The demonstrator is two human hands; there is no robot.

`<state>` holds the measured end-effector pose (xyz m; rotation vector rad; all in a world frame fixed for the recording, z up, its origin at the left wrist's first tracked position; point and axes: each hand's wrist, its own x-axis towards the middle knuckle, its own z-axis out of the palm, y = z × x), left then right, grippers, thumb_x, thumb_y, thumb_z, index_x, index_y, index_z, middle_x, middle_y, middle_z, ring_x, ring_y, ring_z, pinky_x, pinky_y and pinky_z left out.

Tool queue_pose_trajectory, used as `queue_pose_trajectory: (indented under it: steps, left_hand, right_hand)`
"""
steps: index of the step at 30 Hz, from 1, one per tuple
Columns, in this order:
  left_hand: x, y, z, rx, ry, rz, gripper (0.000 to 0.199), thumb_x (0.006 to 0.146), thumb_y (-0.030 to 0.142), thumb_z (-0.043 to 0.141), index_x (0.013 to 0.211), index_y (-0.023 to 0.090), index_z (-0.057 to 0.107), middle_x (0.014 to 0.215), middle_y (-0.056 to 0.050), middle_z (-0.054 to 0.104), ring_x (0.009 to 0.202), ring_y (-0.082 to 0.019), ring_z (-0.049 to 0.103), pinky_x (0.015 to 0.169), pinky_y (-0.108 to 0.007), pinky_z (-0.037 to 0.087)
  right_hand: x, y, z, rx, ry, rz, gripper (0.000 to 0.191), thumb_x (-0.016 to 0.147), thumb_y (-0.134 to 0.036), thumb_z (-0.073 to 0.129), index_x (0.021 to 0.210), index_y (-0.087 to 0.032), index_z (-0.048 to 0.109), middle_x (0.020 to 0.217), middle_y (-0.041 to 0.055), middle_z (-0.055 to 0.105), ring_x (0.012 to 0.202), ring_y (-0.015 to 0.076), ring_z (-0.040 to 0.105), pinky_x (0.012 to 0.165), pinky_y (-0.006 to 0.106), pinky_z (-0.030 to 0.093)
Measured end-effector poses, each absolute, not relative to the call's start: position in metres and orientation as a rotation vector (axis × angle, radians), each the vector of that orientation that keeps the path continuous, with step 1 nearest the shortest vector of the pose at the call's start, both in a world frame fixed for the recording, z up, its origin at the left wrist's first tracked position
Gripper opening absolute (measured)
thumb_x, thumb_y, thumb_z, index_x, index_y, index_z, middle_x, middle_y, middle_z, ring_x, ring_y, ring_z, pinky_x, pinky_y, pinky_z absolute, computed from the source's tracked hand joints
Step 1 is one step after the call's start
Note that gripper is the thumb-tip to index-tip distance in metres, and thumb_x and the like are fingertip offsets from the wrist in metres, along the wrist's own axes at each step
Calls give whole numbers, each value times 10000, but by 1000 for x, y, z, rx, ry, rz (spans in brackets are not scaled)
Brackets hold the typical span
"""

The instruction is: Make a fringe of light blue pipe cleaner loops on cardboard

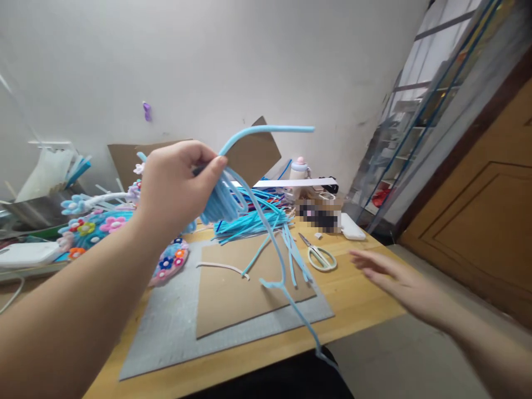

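My left hand (178, 174) is raised above the table, thumb and fingers closed around a looped bundle of light blue pipe cleaners (224, 200). One end arches up to the right. A long strand hangs down past the cardboard sheet (226, 307) and over the table's front edge, with a short twisted branch partway along. My right hand (388, 276) is in the air at the right, fingers stretched out, holding nothing. Nearest to it are the scissors (322, 259) with pale handles, lying on the table. Loose light blue pipe cleaners (291, 257) lie on the cardboard.
Under the cardboard lies a grey cutting mat (155, 332). A pile of blue pipe cleaners (249, 224) is behind it. Fuzzy flower pieces (97, 227) stand at left. A bottle (299, 169) and a white case (352, 227) sit at the back right of the wooden table (366, 305).
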<state>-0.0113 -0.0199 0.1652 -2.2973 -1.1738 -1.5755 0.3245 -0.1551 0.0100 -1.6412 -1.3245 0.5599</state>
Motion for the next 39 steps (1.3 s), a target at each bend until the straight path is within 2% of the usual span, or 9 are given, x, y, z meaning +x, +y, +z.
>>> queue_pose_trajectory:
  steps: [3,7,11,14,17,20,26,31,39]
  left_hand:
    - [0,-14,172,-2298,-1135,-1490,180,766,268,585,668,137,663,562,26,560,523,-80,446,550,-222,330]
    - [1,-12,168,-2290,-1182,-1437,161,755,266,591,673,147,663,577,20,571,543,-102,482,574,-241,340]
    - [-6,-11,163,-2296,-1238,-1404,154,760,264,594,686,149,663,591,16,571,559,-105,497,596,-247,342]
    - [-8,-11,162,-2281,-1279,-1428,151,760,262,601,687,145,662,592,19,569,560,-102,500,589,-239,342]
    - [-7,-16,162,-2278,-1259,-1483,151,763,263,600,683,149,659,588,23,578,543,-96,494,557,-228,344]
    - [-8,-27,164,-2287,-1191,-1502,179,791,271,573,696,150,663,579,28,574,525,-80,469,537,-216,344]
    - [-29,-48,163,-2213,-1358,-1579,209,779,324,589,702,148,669,565,36,544,485,-65,425,481,-198,327]
    - [-48,-56,146,-2126,-1607,-1643,190,754,343,609,743,165,674,581,35,557,499,-79,444,486,-203,345]
    - [-63,-53,124,-2056,-1747,-1731,198,724,373,634,755,183,677,596,28,581,555,-113,498,507,-221,373]
  right_hand:
    - [271,-108,-18,-1426,-1296,1093,383,803,-483,554,1051,-213,663,1149,108,620,1087,260,550,943,440,408]
    - [214,-89,-37,-1118,-1038,1769,376,860,-451,468,1108,-187,569,995,98,643,722,165,666,594,275,520]
    - [195,-93,-41,-788,-890,2274,416,912,-455,363,1205,-182,471,799,54,652,302,21,421,279,119,270]
    - [184,-98,-41,-562,-711,2435,387,939,-366,348,1290,-208,396,894,79,667,315,14,421,271,106,262]
    - [166,-102,-39,-444,-470,2334,349,929,-293,398,1274,-243,415,1239,93,555,774,99,656,537,157,499]
    - [154,-101,-35,-451,-269,2105,277,924,-232,415,1182,-263,509,1356,9,464,1033,101,593,745,191,512]
    - [179,-89,-26,-482,-361,1611,254,850,-160,517,1010,-331,615,1250,-80,558,1032,64,581,791,206,511]
    - [203,-86,-24,-559,-361,1322,226,780,-153,612,905,-341,610,1039,-80,652,477,1,482,375,95,363]
    - [215,-88,-11,-594,-466,1086,362,736,-148,654,1038,-336,586,980,-40,634,539,49,455,407,148,364]
